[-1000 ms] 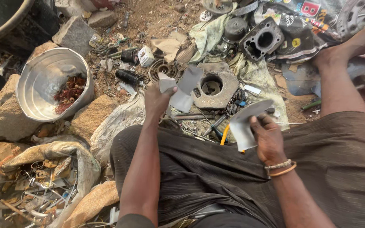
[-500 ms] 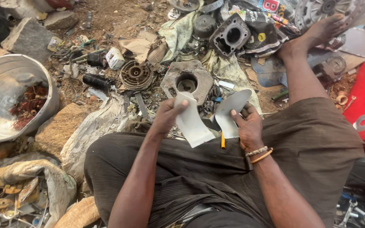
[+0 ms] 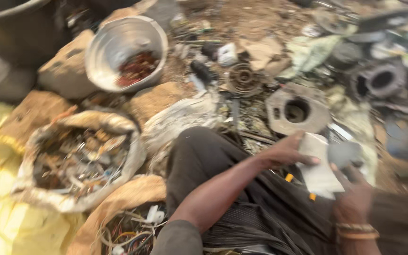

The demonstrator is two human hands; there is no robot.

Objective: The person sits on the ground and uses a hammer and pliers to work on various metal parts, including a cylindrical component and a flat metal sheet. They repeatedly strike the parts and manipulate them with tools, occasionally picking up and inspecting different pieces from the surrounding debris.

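There are two hands: the left hand (image 3: 286, 153) and the right hand (image 3: 355, 198), and between them two flat pale pieces (image 3: 319, 172). One metal bowl (image 3: 119, 45) stands on the ground. Two open sacks are there, one with metal scrap (image 3: 79, 158) and one with wires (image 3: 126, 231). One flat metal housing with one round hole (image 3: 298, 111) lies near.

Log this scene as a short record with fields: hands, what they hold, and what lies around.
left hand: thumb and fingers grip the pale flat blade-shaped piece from its left edge
right hand: holds the same piece from the right, with a grey piece at its fingertips; beaded bracelet on the wrist
metal bowl: tilted, reddish scraps inside
open sack: full of mixed metal scrap
grey metal housing: on the ground ahead, round hole in it
image: blurred, fine detail unclear
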